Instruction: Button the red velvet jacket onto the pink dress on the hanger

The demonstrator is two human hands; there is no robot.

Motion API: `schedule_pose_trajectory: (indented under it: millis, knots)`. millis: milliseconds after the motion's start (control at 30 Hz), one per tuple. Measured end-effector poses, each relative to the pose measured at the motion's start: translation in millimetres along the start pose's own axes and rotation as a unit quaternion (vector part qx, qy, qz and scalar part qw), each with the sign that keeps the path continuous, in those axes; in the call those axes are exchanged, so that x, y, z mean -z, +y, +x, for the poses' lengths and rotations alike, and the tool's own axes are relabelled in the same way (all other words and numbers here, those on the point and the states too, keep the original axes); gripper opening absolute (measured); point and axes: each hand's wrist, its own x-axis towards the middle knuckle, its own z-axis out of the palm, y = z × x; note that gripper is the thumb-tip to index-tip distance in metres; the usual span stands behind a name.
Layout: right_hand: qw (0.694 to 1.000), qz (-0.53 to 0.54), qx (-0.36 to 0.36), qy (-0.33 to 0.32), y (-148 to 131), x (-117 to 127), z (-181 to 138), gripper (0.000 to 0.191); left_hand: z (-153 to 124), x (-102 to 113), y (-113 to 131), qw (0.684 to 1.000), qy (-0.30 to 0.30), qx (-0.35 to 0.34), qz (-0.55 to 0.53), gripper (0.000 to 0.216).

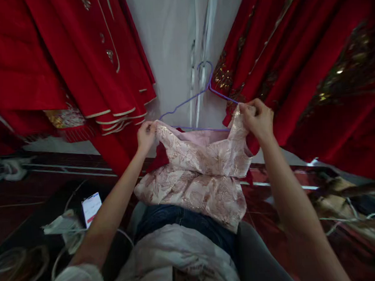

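Observation:
A pale pink brocade dress (204, 156) with wide shoulder straps is spread between my hands, its skirt falling toward my lap. My left hand (147, 136) pinches the strap at the left shoulder. At the opposite shoulder, my right hand (259, 118) is closed on the other strap. A thin purple hanger (188, 100) passes across the neckline, its ends going into the straps, and its hook points up in front of a pale cabinet door. Some red cloth shows behind the dress on both sides.
Red garments with gold trim (105, 69) hang at the left, and more red embroidered garments (274, 56) at the right. Between them stand pale cabinet doors (166, 41). A lit phone (92, 208) lies on a dark surface at my left. Bags and cords (344, 203) clutter the right floor.

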Motion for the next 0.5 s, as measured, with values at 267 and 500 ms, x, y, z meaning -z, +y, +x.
schedule_pose_trajectory:
  millis: [267, 500]
  knots:
    - [1.0, -0.007, -0.007, -0.01, 3.0, 2.9, 5.3, 0.027, -6.6, 5.0, -23.3, 0.995, -0.013, 0.071, -0.067, 0.034]
    - [1.0, 0.001, -0.004, -0.003, 8.5, 1.0, 6.9, 0.029, 20.6, -12.2, 9.5, 0.991, -0.002, 0.037, -0.13, 0.036]
